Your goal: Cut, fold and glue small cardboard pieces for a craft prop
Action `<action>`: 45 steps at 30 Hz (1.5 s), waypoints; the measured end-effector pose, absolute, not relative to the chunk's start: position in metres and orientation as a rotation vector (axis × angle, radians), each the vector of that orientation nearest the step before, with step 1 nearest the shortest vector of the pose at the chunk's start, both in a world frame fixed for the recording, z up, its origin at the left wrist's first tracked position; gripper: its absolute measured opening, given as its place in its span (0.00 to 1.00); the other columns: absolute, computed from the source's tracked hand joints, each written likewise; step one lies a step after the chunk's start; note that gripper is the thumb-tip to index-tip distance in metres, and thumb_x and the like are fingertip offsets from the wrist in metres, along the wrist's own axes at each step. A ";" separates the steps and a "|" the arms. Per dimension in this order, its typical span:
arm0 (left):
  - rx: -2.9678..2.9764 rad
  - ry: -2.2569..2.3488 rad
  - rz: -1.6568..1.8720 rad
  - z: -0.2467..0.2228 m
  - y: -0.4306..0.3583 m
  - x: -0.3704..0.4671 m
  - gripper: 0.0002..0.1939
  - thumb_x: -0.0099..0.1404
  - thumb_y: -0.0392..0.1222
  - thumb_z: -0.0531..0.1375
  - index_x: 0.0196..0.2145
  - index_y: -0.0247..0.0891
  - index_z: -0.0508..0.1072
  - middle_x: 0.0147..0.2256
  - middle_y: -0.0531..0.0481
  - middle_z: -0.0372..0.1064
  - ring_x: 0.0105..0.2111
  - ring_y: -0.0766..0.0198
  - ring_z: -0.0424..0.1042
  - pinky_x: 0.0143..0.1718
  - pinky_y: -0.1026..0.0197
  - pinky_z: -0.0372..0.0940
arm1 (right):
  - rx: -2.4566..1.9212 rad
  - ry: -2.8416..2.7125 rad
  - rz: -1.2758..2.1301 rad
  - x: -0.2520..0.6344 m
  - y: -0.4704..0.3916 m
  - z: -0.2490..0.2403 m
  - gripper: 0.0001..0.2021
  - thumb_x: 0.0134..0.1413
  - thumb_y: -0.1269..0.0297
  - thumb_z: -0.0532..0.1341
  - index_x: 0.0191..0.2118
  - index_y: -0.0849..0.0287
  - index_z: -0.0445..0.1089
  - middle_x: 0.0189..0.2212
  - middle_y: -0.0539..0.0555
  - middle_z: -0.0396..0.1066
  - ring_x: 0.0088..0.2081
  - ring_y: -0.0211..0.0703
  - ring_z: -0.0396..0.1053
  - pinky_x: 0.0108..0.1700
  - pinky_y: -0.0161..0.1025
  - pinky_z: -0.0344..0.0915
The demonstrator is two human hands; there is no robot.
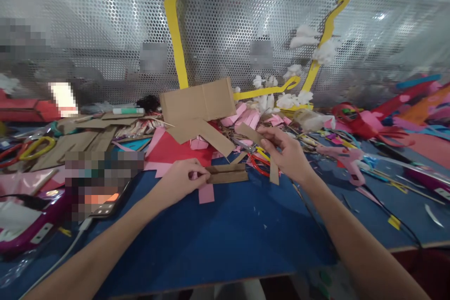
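My left hand (184, 178) pinches the left end of a folded brown cardboard strip (228, 174) that lies at the middle of the blue table. A small pink paper piece (206, 193) sticks out just below those fingertips. To the right, my right hand (284, 152) holds a flat cardboard strip (250, 134) between thumb and fingers, raised a little above the clutter. Below that hand another narrow cardboard strip (274, 171) is partly visible. Red-handled scissors (259, 165) lie between the two hands. Red paper (179, 146) and cut cardboard (200, 131) are behind my left hand.
A cardboard box piece (198, 101) stands before a perforated metal screen (218, 28). A pink glue gun (346, 161) with its cord lies right. At left are a phone (108, 201), a white cable (70, 246) and yellow-handled scissors (37, 148). The blue table's (211, 253) front edge is near.
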State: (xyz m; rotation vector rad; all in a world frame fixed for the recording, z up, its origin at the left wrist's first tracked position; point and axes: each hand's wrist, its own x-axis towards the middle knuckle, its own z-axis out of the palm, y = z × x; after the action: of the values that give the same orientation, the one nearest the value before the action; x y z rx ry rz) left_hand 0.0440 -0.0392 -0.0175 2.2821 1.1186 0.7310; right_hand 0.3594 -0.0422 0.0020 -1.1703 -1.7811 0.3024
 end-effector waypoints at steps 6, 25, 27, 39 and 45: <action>2.290 1.169 0.789 -0.007 -0.038 0.040 0.10 0.66 0.41 0.60 0.30 0.42 0.80 0.30 0.51 0.74 0.27 0.63 0.66 0.28 0.61 0.58 | -1.201 -1.953 0.446 0.352 -0.053 0.006 0.08 0.63 0.60 0.62 0.46 0.52 0.73 0.39 0.53 0.78 0.41 0.47 0.76 0.46 0.43 0.71; 2.460 1.092 0.895 0.001 -0.048 0.041 0.10 0.70 0.40 0.56 0.37 0.41 0.79 0.34 0.51 0.77 0.30 0.63 0.69 0.31 0.61 0.60 | -1.143 -2.330 0.561 0.313 -0.063 -0.011 0.02 0.63 0.66 0.61 0.40 0.53 0.71 0.35 0.50 0.75 0.34 0.42 0.71 0.38 0.39 0.67; 2.477 1.092 0.788 -0.003 -0.049 0.045 0.09 0.69 0.41 0.58 0.37 0.44 0.80 0.34 0.52 0.78 0.29 0.63 0.70 0.29 0.61 0.59 | -1.145 -2.318 0.569 0.312 -0.063 -0.011 0.02 0.64 0.66 0.61 0.40 0.53 0.71 0.34 0.50 0.75 0.35 0.42 0.72 0.38 0.39 0.67; 2.453 1.172 0.701 -0.012 -0.043 0.047 0.09 0.67 0.40 0.60 0.31 0.45 0.80 0.29 0.55 0.77 0.27 0.63 0.70 0.29 0.61 0.56 | -1.234 -2.186 0.624 0.335 -0.056 0.000 0.12 0.69 0.60 0.56 0.48 0.52 0.76 0.42 0.52 0.79 0.40 0.45 0.75 0.42 0.40 0.70; 2.468 1.187 0.713 -0.014 -0.043 0.049 0.08 0.66 0.39 0.60 0.32 0.44 0.80 0.30 0.55 0.77 0.27 0.64 0.70 0.29 0.62 0.57 | -1.212 -2.316 0.557 0.337 -0.059 0.006 0.10 0.68 0.63 0.56 0.45 0.53 0.76 0.38 0.50 0.79 0.38 0.42 0.74 0.41 0.37 0.67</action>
State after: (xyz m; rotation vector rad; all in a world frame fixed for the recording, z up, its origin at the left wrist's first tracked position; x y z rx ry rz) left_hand 0.0488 -0.0434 -0.0137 2.4684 1.1872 0.7129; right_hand 0.3375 -0.0590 0.0056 -1.2119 -2.3163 0.5570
